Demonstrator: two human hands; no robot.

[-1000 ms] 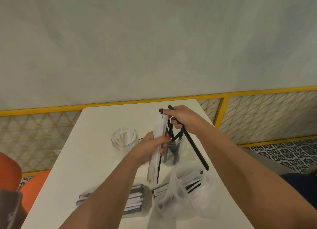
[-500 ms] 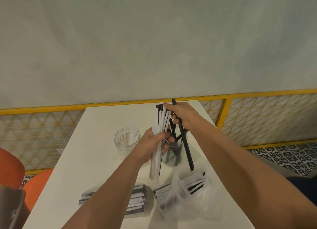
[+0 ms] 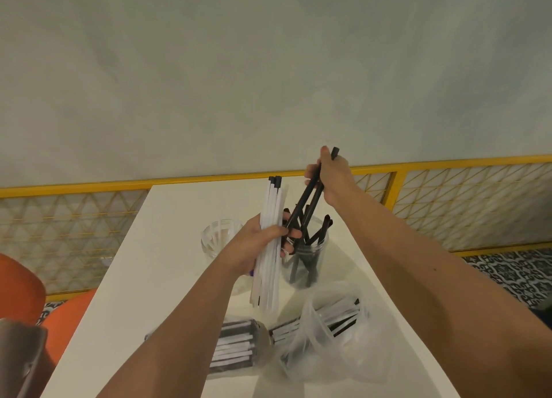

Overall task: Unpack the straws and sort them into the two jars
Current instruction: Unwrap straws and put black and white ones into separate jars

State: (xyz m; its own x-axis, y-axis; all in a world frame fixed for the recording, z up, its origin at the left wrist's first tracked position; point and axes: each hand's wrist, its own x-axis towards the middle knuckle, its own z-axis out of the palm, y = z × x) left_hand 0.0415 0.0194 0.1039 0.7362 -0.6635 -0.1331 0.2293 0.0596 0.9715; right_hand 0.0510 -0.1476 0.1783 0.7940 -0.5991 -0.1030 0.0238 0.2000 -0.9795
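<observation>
Gripping a bundle (image 3: 273, 209) of straws round its middle, the left hand (image 3: 258, 244) is holding it nearly upright over the table (image 3: 167, 248), fingers curled, thumb lying across the front. The bundle is showing mostly white, with a few black tips at the top. Its lower end is hanging close to the tabletop, on the person's side of the jars.

The right hand (image 3: 333, 178) is pinching two black straws (image 3: 309, 199) near their upper ends, raised above the right jar (image 3: 309, 266). They are slanting down and leftward, their lower ends reaching the left hand's fingertips just over the jar's mouth. I cannot tell whether they are touching the bundle.

The right jar, clear, is standing upright and holding several black straws that are leaning on its rim. The left jar (image 3: 219, 238), also clear, is standing just beside it, partly behind the left hand. Pale streaks are showing inside; I cannot tell if they are straws.

At the near edge a crumpled clear bag (image 3: 331, 347) is lying with black and white straws inside. A wrapped pack (image 3: 236, 348) of straws is lying flat to its left, partly under the left forearm.

A yellow rail (image 3: 89, 185) is running behind the table. An orange seat (image 3: 70, 323) is sitting at the left.
</observation>
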